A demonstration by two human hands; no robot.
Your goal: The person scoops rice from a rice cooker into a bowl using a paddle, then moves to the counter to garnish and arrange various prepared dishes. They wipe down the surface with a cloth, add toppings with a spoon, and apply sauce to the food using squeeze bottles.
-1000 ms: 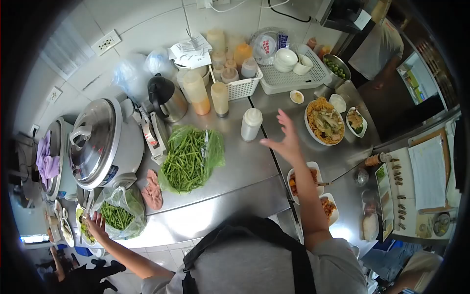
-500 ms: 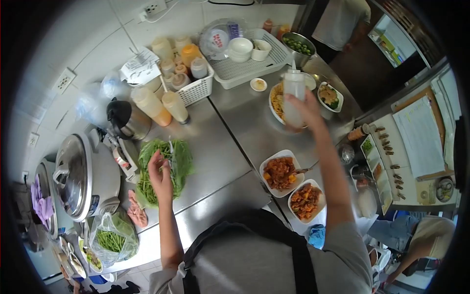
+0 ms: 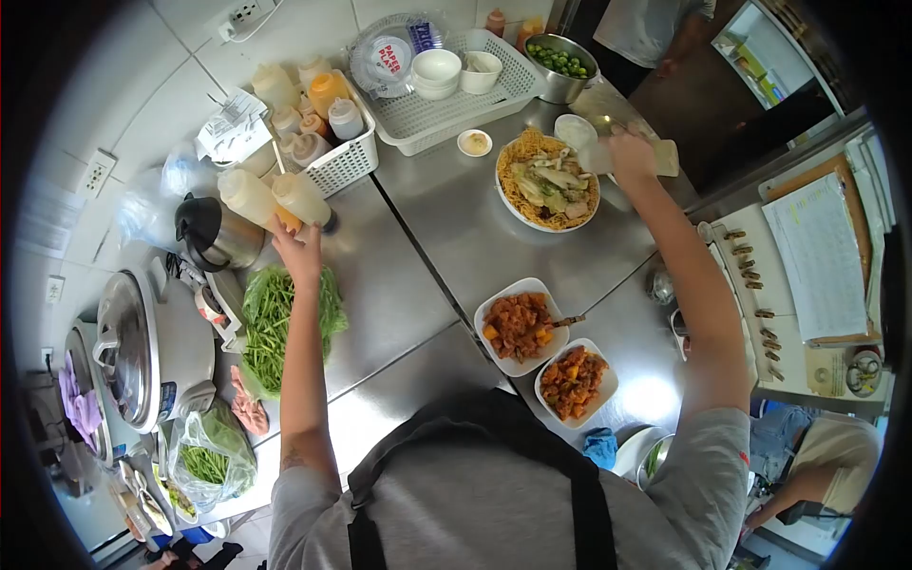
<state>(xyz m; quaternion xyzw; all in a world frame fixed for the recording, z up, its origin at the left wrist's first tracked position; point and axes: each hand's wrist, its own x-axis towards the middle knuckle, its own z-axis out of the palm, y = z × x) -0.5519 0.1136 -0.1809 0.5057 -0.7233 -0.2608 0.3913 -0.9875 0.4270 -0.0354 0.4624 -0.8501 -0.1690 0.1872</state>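
Note:
My right hand (image 3: 631,160) is closed round a pale squeeze bottle (image 3: 665,158), held sideways just right of a white bowl of crispy noodles (image 3: 548,182) topped with meat and greens. Motion and my hand blur part of the bottle. My left hand (image 3: 298,249) has its fingers apart, close to the bases of two standing squeeze bottles (image 3: 304,199); whether it touches them I cannot tell. Below that hand lies an open plastic bag of cut green vegetables (image 3: 275,332). Two white bowls of red saucy food (image 3: 519,325) sit in front of me, the left one with a utensil in it.
A white basket of sauce bottles (image 3: 344,163) and a tray with bowls (image 3: 408,141) stand along the wall. A metal bowl of green vegetables (image 3: 560,66) is at the back. A kettle (image 3: 217,233) and a large cooker (image 3: 157,347) stand left. Other people are at the right edges.
My right hand has moved right and tipped the squeeze bottle from upright to sideways, uncovering the noodle bowl. My left hand has moved up from the bag of greens towards the standing bottles.

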